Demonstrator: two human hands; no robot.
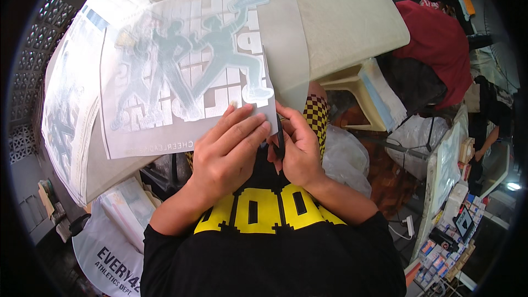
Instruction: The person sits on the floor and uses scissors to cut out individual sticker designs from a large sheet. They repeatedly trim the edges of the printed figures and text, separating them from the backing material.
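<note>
A translucent film sheet (220, 71) with a mirrored print of leaping figures and block letters lies partly on the table, its near right corner over my lap. My left hand (225, 148) grips it near that corner, fingers together on top and the thumb hidden beneath. At the sheet's right edge, my right hand (300, 151) is closed round black-handled scissors (280, 140). Their blades mostly cannot be made out against the sheet edge.
A stack of similar printed sheets (71, 99) covers the left side of the pale table (352, 16). A cream plastic chair (352, 91) and clear plastic bags (346, 157) are to the right. A person in a red top (434, 44) is beyond the table's right corner.
</note>
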